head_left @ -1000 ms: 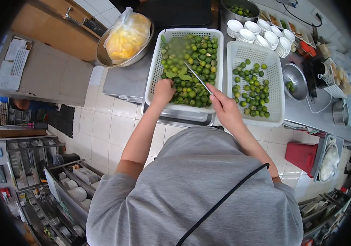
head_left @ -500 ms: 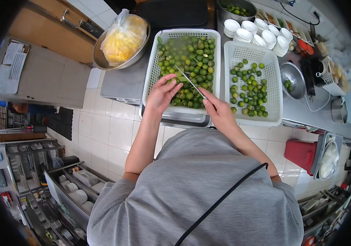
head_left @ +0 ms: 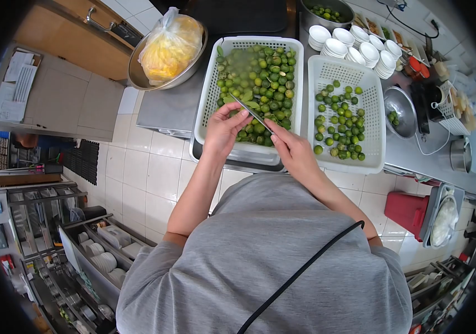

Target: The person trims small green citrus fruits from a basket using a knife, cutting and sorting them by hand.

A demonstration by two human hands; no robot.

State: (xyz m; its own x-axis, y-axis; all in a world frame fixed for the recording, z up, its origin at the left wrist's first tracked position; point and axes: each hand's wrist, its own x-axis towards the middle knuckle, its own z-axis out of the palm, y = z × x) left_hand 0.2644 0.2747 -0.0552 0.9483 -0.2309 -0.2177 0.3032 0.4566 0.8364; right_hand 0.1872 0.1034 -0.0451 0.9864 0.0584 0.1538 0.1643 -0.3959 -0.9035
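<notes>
My right hand (head_left: 292,149) grips a knife (head_left: 253,113), its thin blade pointing up and left over the limes. The fingers of my left hand (head_left: 224,128) are closed around a small green lime, mostly hidden by fingertips and blade. The blade lies right at the left thumb and fingertips. Green leaves (head_left: 247,103) show just beyond the blade. Below both hands is a white perforated basket (head_left: 299,83) filled with small green limes (head_left: 277,78). A blurry patch covers part of its upper left.
To the right, a second white basket (head_left: 377,111) holds fewer limes. Stacked white cups (head_left: 335,47), a steel bowl (head_left: 398,103) and a pot of limes (head_left: 327,12) stand behind it. A bowl (head_left: 138,69) with a bag of yellow pieces (head_left: 171,50) sits left.
The knife blade has come closer to my left fingertips, and my left fingers have closed in more. The view has shifted slightly.
</notes>
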